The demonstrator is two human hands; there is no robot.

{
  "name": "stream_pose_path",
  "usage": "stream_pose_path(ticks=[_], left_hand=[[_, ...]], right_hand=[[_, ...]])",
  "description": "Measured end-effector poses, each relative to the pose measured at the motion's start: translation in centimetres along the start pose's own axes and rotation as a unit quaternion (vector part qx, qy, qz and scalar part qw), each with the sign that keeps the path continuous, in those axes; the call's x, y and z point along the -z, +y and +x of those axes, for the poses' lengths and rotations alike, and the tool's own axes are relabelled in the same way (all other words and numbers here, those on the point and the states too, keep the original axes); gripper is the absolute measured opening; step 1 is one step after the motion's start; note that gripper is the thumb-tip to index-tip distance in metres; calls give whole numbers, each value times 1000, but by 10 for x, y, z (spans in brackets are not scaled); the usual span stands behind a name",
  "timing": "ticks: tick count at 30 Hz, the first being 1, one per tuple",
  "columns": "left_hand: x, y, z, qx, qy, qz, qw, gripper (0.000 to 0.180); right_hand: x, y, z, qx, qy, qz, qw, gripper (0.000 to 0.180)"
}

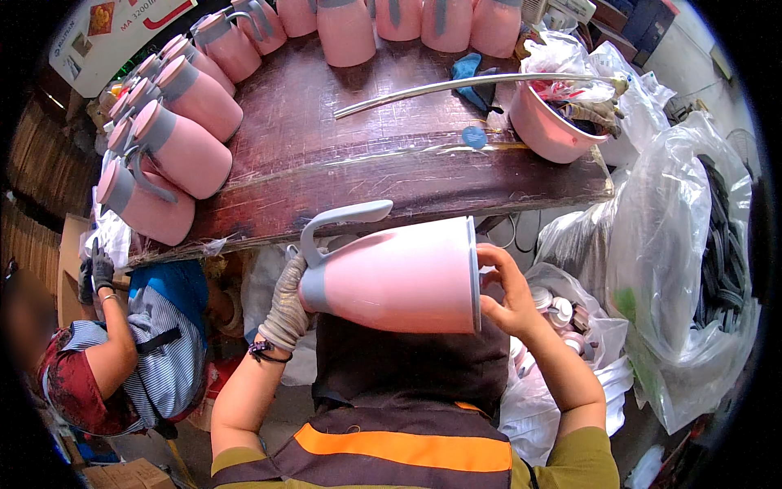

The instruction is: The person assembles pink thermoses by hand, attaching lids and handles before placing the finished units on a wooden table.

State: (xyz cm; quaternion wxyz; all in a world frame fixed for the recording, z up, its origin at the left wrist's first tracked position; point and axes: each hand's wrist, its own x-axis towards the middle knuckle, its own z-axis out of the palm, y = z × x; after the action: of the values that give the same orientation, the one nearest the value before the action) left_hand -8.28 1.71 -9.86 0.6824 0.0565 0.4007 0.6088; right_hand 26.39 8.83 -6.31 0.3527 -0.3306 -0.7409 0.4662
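Pink jug (pixel 399 273) lies sideways in both hands, just below the surface (pixel 342 155) edge. Gloved left hand (pixel 287 308) grips its grey neck; bare right hand (pixel 507 295) pinches its base rim. More pink jugs (pixel 183 147) lie on the surface, beside a pink bowl (pixel 546 126).

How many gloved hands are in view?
3: the left hand at the pink jug's neck, and a co-worker's two dark-gloved hands at far left. Others may be hidden.

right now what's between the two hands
In the head view, a pink jug with a grey handle lies sideways between them: gloved left hand at its neck, bare right hand at its base.
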Motion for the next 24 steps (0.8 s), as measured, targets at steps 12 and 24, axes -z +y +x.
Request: stream_pose_path(ticks=[12, 24], left_hand=[[-105, 102, -15, -272, -143, 568, 764, 66], [-106, 25, 80, -83, -346, 568, 742, 49]], right_hand=[[21, 58, 41, -254, -60, -64, 963, 34], [24, 136, 200, -55, 256, -390, 883, 34]])
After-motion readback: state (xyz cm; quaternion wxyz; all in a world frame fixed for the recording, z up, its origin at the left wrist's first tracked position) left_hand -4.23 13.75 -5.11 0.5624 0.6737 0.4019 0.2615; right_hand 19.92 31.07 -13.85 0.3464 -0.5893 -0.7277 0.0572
